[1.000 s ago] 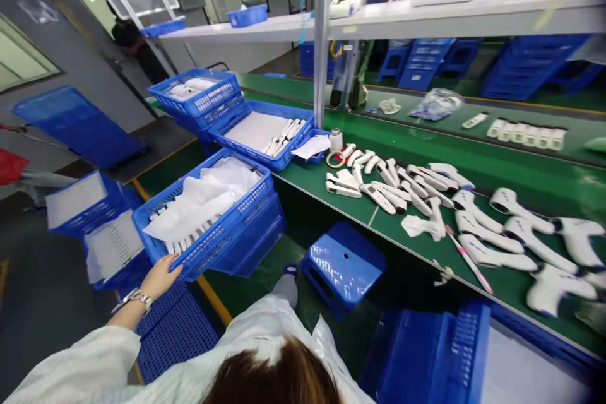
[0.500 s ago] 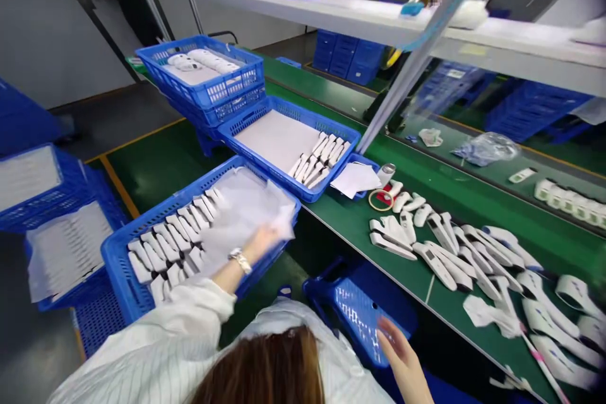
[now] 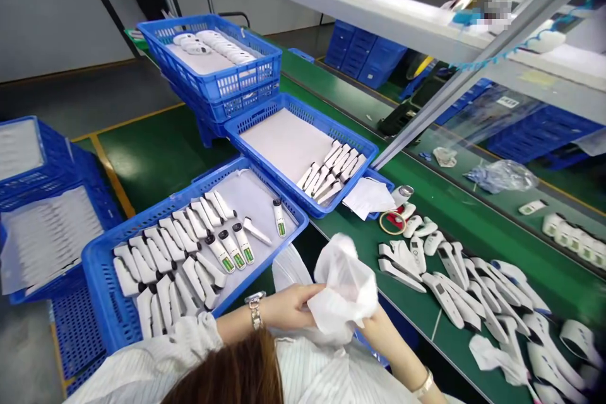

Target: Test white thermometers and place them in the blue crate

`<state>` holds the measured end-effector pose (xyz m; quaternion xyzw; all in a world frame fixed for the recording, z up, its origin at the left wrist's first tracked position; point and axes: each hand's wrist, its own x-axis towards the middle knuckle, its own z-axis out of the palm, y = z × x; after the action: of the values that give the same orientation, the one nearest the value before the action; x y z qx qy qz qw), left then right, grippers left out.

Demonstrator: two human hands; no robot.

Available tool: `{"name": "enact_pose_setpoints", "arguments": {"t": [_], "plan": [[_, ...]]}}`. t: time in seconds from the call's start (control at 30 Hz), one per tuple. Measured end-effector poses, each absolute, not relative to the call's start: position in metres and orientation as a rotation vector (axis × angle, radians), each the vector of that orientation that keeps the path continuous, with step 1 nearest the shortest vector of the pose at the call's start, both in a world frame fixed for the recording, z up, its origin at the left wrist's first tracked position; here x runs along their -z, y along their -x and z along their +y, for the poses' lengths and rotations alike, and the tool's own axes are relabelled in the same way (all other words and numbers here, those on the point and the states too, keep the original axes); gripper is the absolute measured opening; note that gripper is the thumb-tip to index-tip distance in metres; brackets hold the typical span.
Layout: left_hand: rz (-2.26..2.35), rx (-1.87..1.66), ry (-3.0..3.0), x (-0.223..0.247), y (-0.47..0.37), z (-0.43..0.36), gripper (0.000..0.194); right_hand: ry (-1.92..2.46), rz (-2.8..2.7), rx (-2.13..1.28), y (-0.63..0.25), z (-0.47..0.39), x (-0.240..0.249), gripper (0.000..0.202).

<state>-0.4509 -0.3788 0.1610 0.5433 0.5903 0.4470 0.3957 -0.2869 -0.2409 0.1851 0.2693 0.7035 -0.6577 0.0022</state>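
Observation:
A crumpled, thin white sheet [image 3: 348,284] is bunched up between my hands, in front of my body. My left hand [image 3: 303,304], with a watch on the wrist, is closed on its left edge. My right hand [image 3: 368,323] grips it from the right, its fingers mostly hidden behind the sheet. Left of them is a blue tray [image 3: 101,303] lined with white, holding rows of white handheld devices [image 3: 177,237] that look like thermometers. Several devices [image 3: 243,243] in it lie with green-and-white undersides showing. Part of the sheet hangs beside the tray's right edge.
A second blue tray [image 3: 231,129] holds more devices at its right end. Stacked blue crates [image 3: 215,85] stand behind. Loose white devices [image 3: 445,297], a tape ring [image 3: 392,223] and papers lie along the green bench [image 3: 421,328] at right. A slanted metal post [image 3: 440,98] rises there.
My left hand has moved right, carrying the sheet off the tray, so its devices are uncovered. My right hand, open before, has come up to the sheet. The view has shifted slightly.

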Motion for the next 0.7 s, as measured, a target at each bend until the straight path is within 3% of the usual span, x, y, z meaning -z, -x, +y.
{"name": "enact_pose_setpoints", "arguments": {"t": [0.07,0.23,0.37,0.53,0.7], "plan": [[1.649,-1.225,-1.417,-0.171,0.471,-0.364,0.029,-0.836,2.214,2.14,0.291,-0.226,-0.181,0.049],[2.441,-1.525,-1.314,-0.234,0.577,-0.308,0.043,-1.084,2.223,2.2,0.252,-0.179,-0.149,0.046],[2.708,-1.395,-1.391,-0.264,0.655,-0.227,0.037,-1.262,2.185,2.118,0.216,-0.149,-0.133,0.05],[2.779,-0.86,-1.314,-0.216,0.701,-0.145,0.035,-1.25,2.085,2.0,0.186,-0.106,-0.124,0.051],[2.851,-0.446,-1.035,-0.143,0.695,-0.2,0.037,-1.314,1.967,2.027,0.171,-0.055,-0.099,0.051]]}}
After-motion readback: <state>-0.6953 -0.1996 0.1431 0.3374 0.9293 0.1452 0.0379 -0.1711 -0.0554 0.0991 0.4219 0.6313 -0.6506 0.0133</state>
